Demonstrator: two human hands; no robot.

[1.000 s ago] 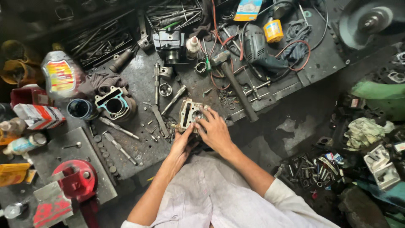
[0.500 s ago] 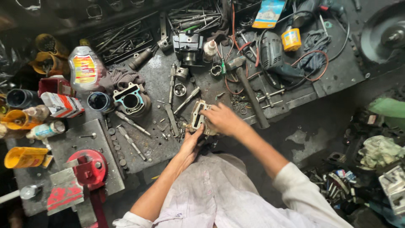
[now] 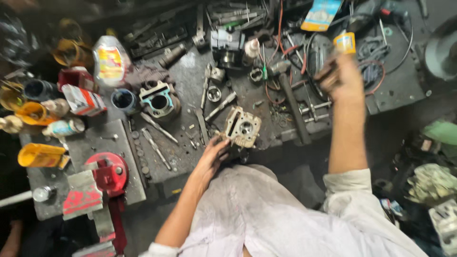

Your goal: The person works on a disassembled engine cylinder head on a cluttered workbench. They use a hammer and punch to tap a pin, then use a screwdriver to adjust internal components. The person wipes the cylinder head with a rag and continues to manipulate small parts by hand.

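Observation:
My left hand (image 3: 213, 154) grips the near left edge of a tan metal engine cylinder head (image 3: 243, 126) that sits on the dark workbench (image 3: 190, 102) in front of me. Far off to the right, my right hand (image 3: 339, 76) is raised over the bench among cables and tools; it is blurred, so I cannot see whether it holds anything. Close to it are a small yellow container (image 3: 344, 42) and a hammer (image 3: 290, 97).
An engine cylinder with a teal gasket (image 3: 159, 101), a dark cup (image 3: 124, 100), a plastic oil bottle (image 3: 110, 61) and cartons lie at left. A red bench vise (image 3: 107, 173) stands at the near left. Loose wrenches, bolts and red wires cover the bench.
My right hand has left the cylinder head and swung up and right toward the tools. The left hand stays on the part. The camera view has shifted.

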